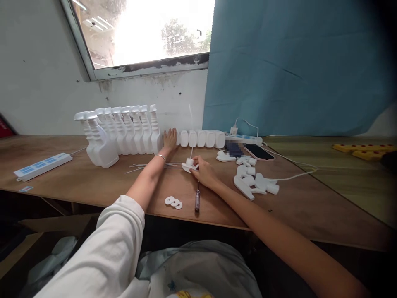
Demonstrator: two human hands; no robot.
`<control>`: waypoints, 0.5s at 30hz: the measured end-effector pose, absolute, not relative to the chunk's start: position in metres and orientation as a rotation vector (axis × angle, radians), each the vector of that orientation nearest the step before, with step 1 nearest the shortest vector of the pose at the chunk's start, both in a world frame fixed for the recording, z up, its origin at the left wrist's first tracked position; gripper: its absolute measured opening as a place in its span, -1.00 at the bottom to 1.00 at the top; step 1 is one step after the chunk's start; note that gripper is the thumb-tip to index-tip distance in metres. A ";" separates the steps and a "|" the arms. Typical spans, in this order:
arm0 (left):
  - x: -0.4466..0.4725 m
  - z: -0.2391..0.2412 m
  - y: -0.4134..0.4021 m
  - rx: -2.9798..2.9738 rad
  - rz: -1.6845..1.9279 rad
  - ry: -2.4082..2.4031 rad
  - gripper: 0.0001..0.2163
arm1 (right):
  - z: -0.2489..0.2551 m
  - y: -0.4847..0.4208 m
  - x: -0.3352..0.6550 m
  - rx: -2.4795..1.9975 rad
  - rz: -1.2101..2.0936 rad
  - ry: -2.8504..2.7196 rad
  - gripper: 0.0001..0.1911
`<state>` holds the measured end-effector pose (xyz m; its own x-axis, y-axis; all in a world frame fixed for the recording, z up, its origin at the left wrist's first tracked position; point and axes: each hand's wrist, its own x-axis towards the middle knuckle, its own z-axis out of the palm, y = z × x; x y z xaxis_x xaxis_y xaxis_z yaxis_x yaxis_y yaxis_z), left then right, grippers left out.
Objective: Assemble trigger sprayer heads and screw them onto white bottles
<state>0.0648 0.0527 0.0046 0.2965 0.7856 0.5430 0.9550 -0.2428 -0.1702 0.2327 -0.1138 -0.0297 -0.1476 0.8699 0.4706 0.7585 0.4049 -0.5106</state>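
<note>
Reaching forward, left hand [170, 138] lies flat, released, against capless bottles [198, 138]; right hand [203, 171] pinches trigger sprayer head [189, 164].

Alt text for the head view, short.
Left hand reaches to a row of white bottles by the wall; right hand holds a white spray head on a wooden bench, with a screwdriver nearby.

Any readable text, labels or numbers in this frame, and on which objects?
No text can be read.
Power strip: blue markings, too small to read.
Small sticker on the table edge: illegible.
Item beside the phone: blurred out.
Bottles: plain white, no labels.
</note>
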 end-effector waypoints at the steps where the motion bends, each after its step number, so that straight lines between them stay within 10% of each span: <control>1: 0.066 0.005 0.053 -2.085 -0.497 -1.553 -0.27 | -0.030 -0.114 0.233 -1.382 0.204 -1.931 -0.62; 9: 0.038 0.041 0.009 -2.083 -0.645 -1.486 -0.26 | -0.026 -0.112 0.239 -1.298 0.232 -1.757 -0.61; 15: -0.024 0.086 -0.066 -2.024 -1.670 -1.351 -0.22 | -0.029 -0.099 0.249 -1.301 0.120 -1.637 -0.60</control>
